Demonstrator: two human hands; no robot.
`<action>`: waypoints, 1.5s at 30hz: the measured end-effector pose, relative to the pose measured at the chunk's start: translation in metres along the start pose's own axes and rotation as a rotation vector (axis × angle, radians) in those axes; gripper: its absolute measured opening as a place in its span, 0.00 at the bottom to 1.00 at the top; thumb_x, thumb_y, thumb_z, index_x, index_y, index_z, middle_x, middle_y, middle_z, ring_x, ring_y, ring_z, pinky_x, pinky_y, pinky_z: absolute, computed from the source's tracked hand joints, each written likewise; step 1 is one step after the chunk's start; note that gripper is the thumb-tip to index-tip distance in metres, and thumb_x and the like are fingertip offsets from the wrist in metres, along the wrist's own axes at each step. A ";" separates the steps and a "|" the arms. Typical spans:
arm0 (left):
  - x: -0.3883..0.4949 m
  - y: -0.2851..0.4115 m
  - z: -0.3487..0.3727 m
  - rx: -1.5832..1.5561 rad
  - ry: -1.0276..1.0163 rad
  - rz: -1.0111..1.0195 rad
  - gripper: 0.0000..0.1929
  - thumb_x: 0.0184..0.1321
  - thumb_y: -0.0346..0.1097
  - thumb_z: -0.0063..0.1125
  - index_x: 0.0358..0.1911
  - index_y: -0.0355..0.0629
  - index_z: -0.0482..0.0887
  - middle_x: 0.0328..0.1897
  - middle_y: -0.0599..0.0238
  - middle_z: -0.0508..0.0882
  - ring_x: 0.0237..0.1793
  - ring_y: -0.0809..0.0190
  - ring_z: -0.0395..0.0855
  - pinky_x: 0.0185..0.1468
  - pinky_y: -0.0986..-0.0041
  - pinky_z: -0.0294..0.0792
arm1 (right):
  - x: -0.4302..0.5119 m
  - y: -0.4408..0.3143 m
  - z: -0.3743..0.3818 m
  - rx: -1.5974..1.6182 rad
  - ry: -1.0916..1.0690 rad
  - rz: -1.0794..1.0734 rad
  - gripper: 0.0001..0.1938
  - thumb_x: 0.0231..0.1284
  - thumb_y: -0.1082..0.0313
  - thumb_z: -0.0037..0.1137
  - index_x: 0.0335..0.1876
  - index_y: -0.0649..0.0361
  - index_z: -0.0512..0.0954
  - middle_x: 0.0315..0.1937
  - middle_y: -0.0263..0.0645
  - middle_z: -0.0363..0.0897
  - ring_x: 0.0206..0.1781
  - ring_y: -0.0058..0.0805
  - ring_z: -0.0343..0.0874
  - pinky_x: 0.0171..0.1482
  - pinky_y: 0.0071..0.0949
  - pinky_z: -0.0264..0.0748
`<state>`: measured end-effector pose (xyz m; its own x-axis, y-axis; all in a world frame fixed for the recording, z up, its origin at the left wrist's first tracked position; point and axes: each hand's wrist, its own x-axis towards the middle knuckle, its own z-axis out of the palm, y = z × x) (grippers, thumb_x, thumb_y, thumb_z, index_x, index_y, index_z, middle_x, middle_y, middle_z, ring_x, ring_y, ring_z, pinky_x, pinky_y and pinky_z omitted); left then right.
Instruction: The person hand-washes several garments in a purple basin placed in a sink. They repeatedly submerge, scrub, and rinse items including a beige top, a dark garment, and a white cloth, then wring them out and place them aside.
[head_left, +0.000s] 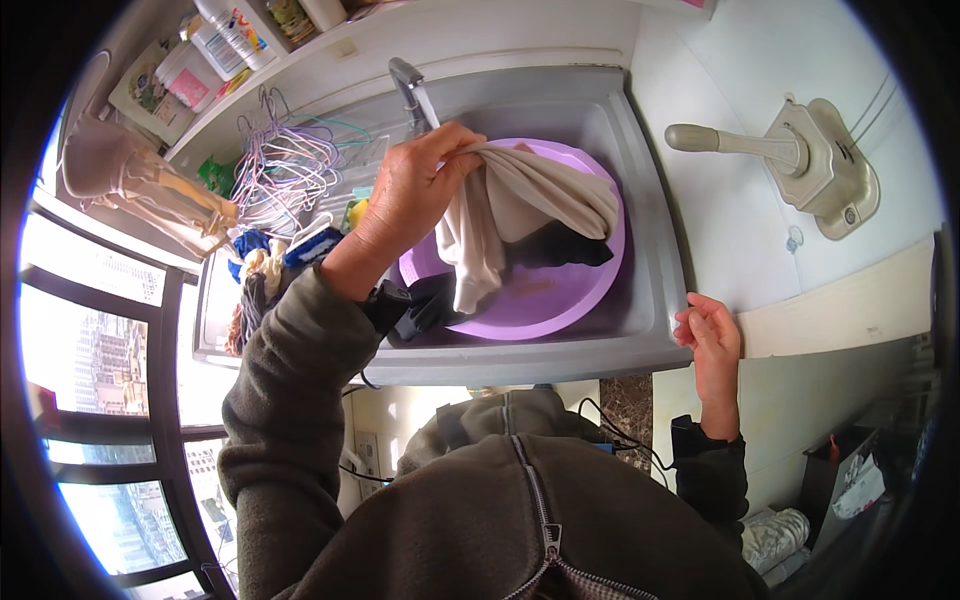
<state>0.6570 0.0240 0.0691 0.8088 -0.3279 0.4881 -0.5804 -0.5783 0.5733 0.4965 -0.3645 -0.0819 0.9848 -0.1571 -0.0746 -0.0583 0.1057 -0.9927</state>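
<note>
My left hand (424, 184) pinches a bunched edge of a light beige cloth garment (551, 187) between thumb and fingers, above a purple plastic basin (555, 307). The garment hangs down into the basin, with a black part or piece of cloth beneath it. More dark cloth (427, 304) lies over the basin's near left side. The basin sits in a grey sink (652, 247). Behind my left hand, water runs from a metal faucet (407, 75). At the sink's right front corner is my right hand (709, 330), its fingers loosely bent and holding nothing.
Wire hangers (289, 169) are heaped on the drainboard at left, near blue and cream cloths (262, 259). Bottles and tubs (214, 49) stand on a shelf at upper left. A crank handle (731, 141) juts from the right wall. A window (97, 337) is at far left.
</note>
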 end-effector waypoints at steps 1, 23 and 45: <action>0.003 -0.002 0.004 -0.014 0.006 -0.021 0.09 0.67 0.31 0.64 0.46 0.38 0.84 0.34 0.53 0.86 0.35 0.55 0.86 0.44 0.70 0.76 | -0.004 -0.002 -0.001 -0.007 0.001 -0.021 0.14 0.75 0.67 0.54 0.60 0.63 0.77 0.43 0.38 0.83 0.39 0.22 0.80 0.43 0.24 0.76; -0.120 -0.124 0.012 0.401 -0.959 -0.286 0.24 0.56 0.43 0.71 0.56 0.46 0.85 0.48 0.51 0.85 0.52 0.44 0.84 0.55 0.55 0.76 | 0.050 -0.095 0.119 -0.367 -0.412 0.052 0.19 0.74 0.69 0.55 0.66 0.62 0.73 0.52 0.40 0.81 0.47 0.24 0.82 0.47 0.24 0.78; 0.037 -0.276 0.059 0.261 -0.162 -0.220 0.16 0.60 0.35 0.59 0.51 0.42 0.78 0.54 0.52 0.84 0.56 0.43 0.80 0.64 0.54 0.70 | 0.218 0.141 0.264 -1.707 -1.230 -0.029 0.50 0.39 0.44 0.79 0.77 0.32 0.68 0.82 0.44 0.51 0.78 0.77 0.49 0.59 0.93 0.53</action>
<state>0.8529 0.1277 -0.1099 0.9281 -0.2762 0.2495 -0.3642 -0.8124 0.4554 0.7461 -0.1245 -0.2127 0.5208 0.5092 -0.6852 0.6032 -0.7875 -0.1267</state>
